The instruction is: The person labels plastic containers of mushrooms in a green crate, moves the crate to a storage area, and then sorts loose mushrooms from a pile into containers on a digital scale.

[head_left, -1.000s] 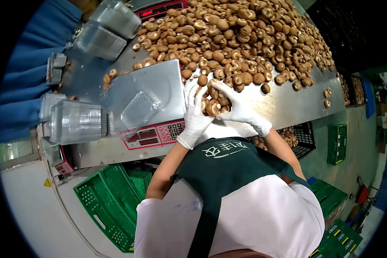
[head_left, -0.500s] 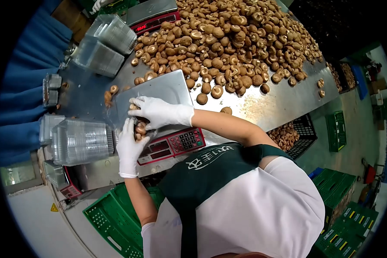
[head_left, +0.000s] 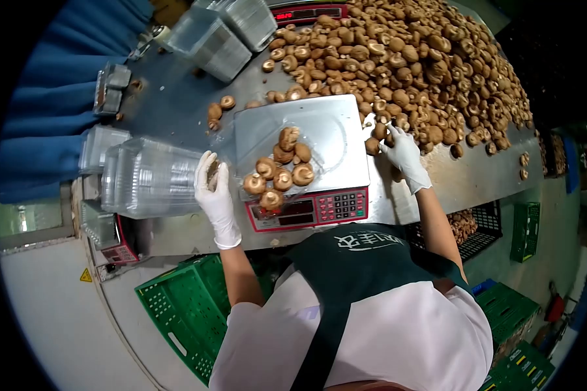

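Note:
My left hand [head_left: 216,199], in a white glove, is left of the scale with its fingers curled around a brown mushroom [head_left: 212,171], partly hidden by them. On the metal pan of the red digital scale [head_left: 339,130] sits a clear plastic tray [head_left: 292,133] holding several shiitake mushrooms [head_left: 282,179], some stem side up. My right hand [head_left: 406,156], also gloved, reaches down at the scale's right side. Its thumb and fingers are apart beside loose mushrooms [head_left: 372,145] at the edge of the large mushroom pile [head_left: 430,72].
Stacked clear trays [head_left: 151,179] stand left of my left hand, with more stacks [head_left: 215,49] at the back. Another scale [head_left: 313,13] is behind the pile. A few mushrooms [head_left: 215,112] lie left of the pan. Green crates [head_left: 182,313] are below the table's front edge.
My hands have parted from over the tray: the left moved off its left side, the right crossed to the pile. The tray's mushrooms now show. The whole view has shifted.

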The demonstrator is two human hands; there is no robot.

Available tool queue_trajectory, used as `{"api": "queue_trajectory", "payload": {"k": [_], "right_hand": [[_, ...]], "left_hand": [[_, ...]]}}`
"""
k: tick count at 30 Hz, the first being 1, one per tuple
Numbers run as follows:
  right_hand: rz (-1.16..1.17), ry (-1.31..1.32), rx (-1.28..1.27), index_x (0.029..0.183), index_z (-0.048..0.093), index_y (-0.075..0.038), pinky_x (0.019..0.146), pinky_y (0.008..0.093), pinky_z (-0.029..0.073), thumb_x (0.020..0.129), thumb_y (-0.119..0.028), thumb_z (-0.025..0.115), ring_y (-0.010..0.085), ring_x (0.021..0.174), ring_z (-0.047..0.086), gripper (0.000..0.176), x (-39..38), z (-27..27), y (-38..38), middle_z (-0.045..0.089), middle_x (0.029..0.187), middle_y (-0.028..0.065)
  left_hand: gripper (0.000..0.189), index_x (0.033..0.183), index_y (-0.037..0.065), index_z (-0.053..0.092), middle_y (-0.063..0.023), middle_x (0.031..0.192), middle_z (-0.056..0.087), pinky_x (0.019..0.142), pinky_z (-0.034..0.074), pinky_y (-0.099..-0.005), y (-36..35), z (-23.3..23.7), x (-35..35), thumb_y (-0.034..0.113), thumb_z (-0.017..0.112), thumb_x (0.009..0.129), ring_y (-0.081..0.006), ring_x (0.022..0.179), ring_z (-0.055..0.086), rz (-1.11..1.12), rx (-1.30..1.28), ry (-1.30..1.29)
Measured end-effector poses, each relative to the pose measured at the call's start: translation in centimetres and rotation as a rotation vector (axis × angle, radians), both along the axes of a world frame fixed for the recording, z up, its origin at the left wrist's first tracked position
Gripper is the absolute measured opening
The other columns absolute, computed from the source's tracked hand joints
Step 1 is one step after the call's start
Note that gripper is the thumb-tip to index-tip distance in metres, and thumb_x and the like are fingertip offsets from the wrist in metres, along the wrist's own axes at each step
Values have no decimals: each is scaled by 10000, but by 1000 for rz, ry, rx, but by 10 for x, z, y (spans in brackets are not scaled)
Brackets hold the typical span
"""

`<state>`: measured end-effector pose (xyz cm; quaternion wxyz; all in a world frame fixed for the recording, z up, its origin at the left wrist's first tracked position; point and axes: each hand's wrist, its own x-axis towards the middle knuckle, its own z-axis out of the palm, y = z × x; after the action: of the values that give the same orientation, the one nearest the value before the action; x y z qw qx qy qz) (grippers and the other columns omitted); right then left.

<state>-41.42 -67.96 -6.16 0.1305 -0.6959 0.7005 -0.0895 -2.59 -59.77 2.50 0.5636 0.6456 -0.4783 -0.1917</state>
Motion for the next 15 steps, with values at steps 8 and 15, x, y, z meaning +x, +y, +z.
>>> {"api": "queue_trajectory", "payload": {"k": [8,15], "right_hand": [[50,-64,5,1377,391,-186,974,447,420,639,-402,781,430,1242,357,862,14,-14,-5,380,1374,234],[247,63,-83,1226,546,-224,854,445,500,702,-258,684,438,1157,439,542,30,-18,9,408,1340,234]], "left_hand": [[251,1073,13,626,-94,1235,530,867,498,-297,0,-9,-3,31,643,823,-186,1048,563,14,55,57],[298,1071,47,631,-126,1308,483,1003,378,-367,6,-19,-32,71,684,779,-281,1181,478,-6,70,-157]]}}
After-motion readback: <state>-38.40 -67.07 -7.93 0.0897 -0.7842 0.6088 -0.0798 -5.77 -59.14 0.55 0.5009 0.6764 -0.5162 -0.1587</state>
